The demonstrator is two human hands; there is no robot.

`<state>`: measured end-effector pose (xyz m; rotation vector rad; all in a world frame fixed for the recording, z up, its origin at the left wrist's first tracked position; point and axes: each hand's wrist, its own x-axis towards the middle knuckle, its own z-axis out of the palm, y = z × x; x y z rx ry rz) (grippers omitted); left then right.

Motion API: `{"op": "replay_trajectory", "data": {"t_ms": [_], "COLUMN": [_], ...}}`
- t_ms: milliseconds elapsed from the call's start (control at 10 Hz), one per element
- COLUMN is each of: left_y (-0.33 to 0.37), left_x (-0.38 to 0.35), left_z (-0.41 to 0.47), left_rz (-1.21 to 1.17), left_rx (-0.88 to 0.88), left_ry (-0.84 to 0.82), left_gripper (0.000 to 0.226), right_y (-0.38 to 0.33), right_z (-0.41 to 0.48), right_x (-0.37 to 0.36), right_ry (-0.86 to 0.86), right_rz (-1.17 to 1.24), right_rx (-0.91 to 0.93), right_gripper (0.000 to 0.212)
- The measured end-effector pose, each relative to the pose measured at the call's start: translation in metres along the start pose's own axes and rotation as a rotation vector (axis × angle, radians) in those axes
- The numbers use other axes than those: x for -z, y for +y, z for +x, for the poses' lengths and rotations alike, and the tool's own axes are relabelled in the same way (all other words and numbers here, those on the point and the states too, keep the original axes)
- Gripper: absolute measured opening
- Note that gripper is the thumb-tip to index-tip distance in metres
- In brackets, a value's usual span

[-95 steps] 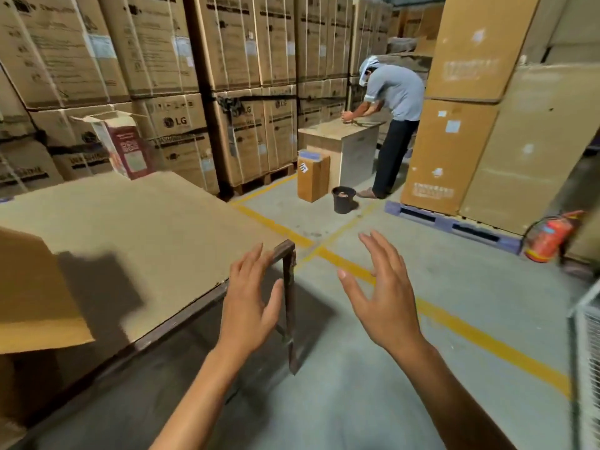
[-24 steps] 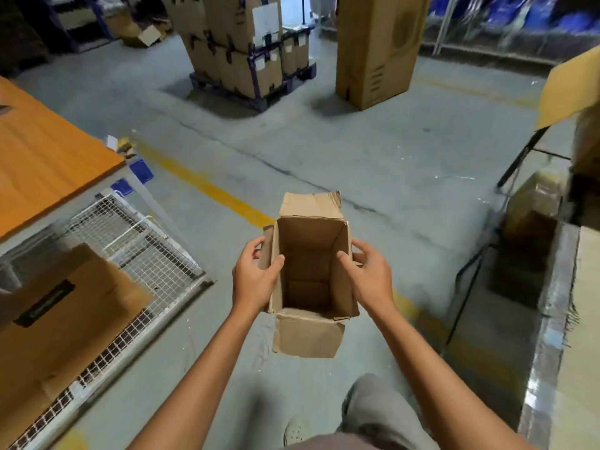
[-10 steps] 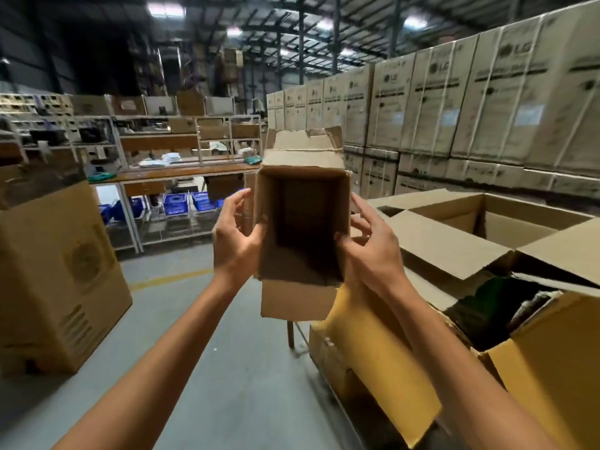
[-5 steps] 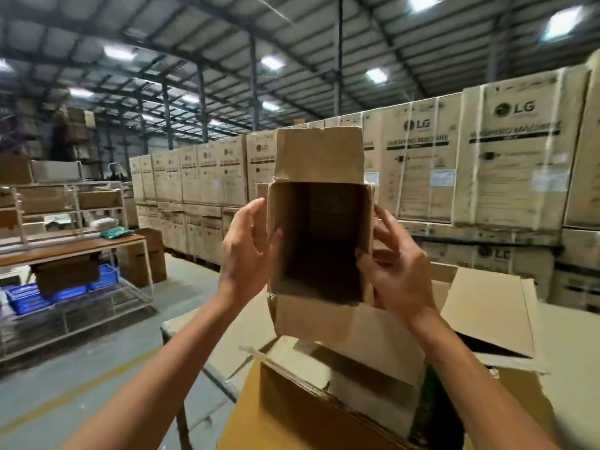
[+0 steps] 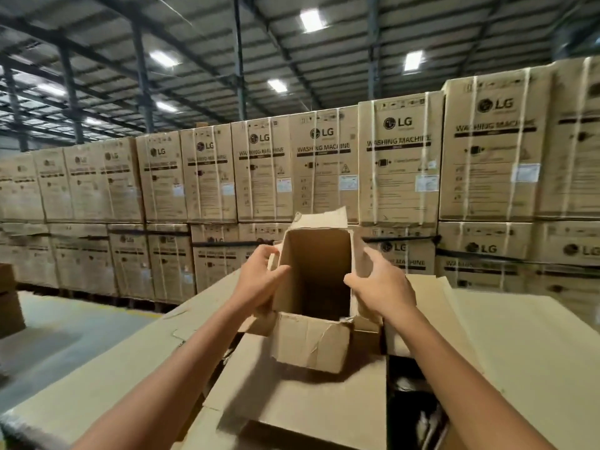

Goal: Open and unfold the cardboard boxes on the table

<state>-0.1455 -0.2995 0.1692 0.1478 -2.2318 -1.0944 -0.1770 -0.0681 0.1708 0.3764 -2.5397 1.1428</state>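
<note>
Nearest, below the grip, a large box (image 5: pixel 302 407) lies with its flaps spread open; dark contents show in the gap under the right forearm. Just above it a small box (image 5: pixel 316 254) is held in the air between both hands, with its open mouth turned toward the camera. Its left wall is gripped by the left hand (image 5: pixel 256 284), with the thumb hooked over the rim and the fingers curled round the outside. Its right wall is gripped the same way by the right hand (image 5: pixel 380 287), with the thumb on the rim and the fingers behind the side flap. A creased flap (image 5: pixel 311 345) hangs down beneath the grip, and another (image 5: pixel 321 219) stands up above it. The table (image 5: pixel 97 378) spreads out to both sides under the hands. Beyond the grip, strapped cartons (image 5: pixel 399 157) marked as washing machines are stacked in two tiers in a long wall, and roof lights (image 5: pixel 311 19) are seen above them.
</note>
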Motion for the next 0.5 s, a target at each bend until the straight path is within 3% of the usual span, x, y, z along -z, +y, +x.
{"op": "replay_trajectory", "data": {"t_ms": [100, 200, 300, 400, 500], "left_y": [-0.025, -0.053, -0.066, -0.070, -0.071], "left_x": [-0.026, -0.051, -0.068, -0.067, -0.056], "left_z": [0.010, 0.011, 0.013, 0.015, 0.014], "left_rz": [0.124, 0.403, 0.571, 0.581, 0.626], "left_rx": [0.086, 0.104, 0.081, -0.028, -0.191], "left_ry": [-0.164, -0.358, -0.480, -0.418, -0.250], "left_gripper": [0.040, 0.036, 0.047, 0.028, 0.040], "right_y": [0.018, 0.033, 0.034, 0.036, 0.027], "right_z": [0.005, 0.002, -0.002, -0.001, -0.003], "right_x": [-0.026, -0.048, -0.056, -0.059, -0.058], "right_ry": [-0.069, -0.137, -0.161, -0.151, -0.014], "right_rz": [-0.220, -0.487, -0.674, -0.669, -0.599], "right_rx": [-0.123, -0.182, -0.140, -0.173, -0.174], "right_gripper": [0.067, 0.058, 0.049, 0.052, 0.051]}}
